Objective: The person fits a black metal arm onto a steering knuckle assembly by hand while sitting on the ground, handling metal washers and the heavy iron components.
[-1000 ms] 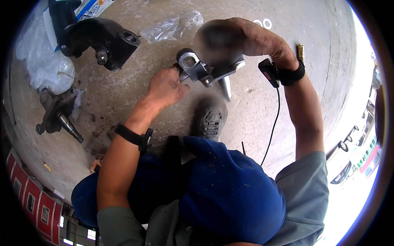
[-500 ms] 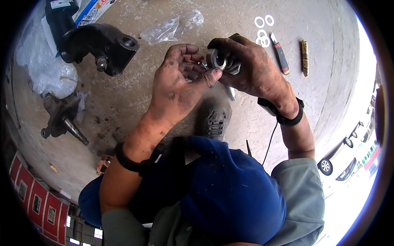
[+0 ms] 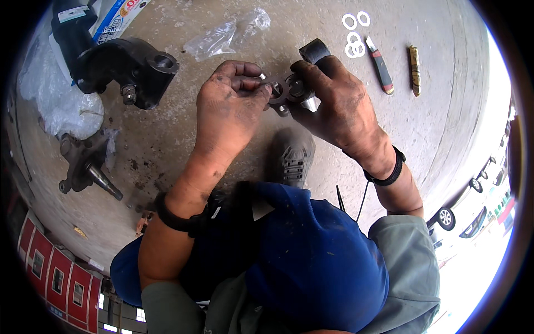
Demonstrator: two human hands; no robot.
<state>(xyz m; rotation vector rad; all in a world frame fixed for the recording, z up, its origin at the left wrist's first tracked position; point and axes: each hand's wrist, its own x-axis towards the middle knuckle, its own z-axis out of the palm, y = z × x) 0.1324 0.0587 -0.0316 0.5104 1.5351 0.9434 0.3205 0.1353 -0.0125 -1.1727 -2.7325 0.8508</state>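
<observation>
My right hand [image 3: 342,103] is closed around a dark steering knuckle [image 3: 297,86], which has round bores and a shiny metal stub below the fingers. My left hand [image 3: 231,100] is at the knuckle's left end, thumb and fingers pinched. A small silver piece [image 3: 262,76] shows at its fingertips; its kind is too small to tell. Between the hands sits a ring-shaped eye [image 3: 278,92] of the held part, with a small bolt-like end [image 3: 283,111] beneath. The fingers hide much of the part.
On the concrete floor, a large black curved bracket [image 3: 130,69] and another knuckle with a spindle [image 3: 89,164] lie left, beside clear plastic wrap [image 3: 61,106]. A plastic bag [image 3: 228,36] is ahead. White rings [image 3: 354,45], a utility knife [image 3: 381,71] and a gold-coloured bar [image 3: 415,71] lie right. My shoe [image 3: 292,158] is below.
The held part has turned in my right hand, so its bores and shiny stub show more. My left hand has shifted slightly left, its fingers now pinched closer together.
</observation>
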